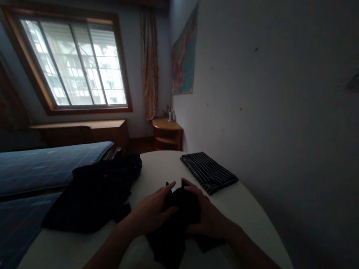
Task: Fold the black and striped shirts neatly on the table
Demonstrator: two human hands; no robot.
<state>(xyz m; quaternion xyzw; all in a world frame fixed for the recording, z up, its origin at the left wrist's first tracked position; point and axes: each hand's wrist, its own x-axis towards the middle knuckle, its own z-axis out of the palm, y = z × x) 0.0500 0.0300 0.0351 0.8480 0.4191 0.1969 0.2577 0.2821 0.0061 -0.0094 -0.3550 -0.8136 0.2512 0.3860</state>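
A bunched piece of black cloth point(170, 246) lies on the round white table point(253, 228) in front of me, its kind hard to make out in the dim light. My left hand point(153, 210) grips it from the left, thumb and fingers around the fabric. From the right, my right hand point(207, 216) holds the same cloth, fingers curled over its upper part. Loose ends hang toward me below both hands. Beyond my right hand sits a folded black cloth with white stripes point(211, 171).
A heap of dark clothing point(93, 192) covers the table's left side and reaches over its edge. Past it stands a bed with a blue plaid mattress point(44, 167). A wall point(277, 142) runs close along the right. A small wooden corner shelf point(166, 125) stands behind the table.
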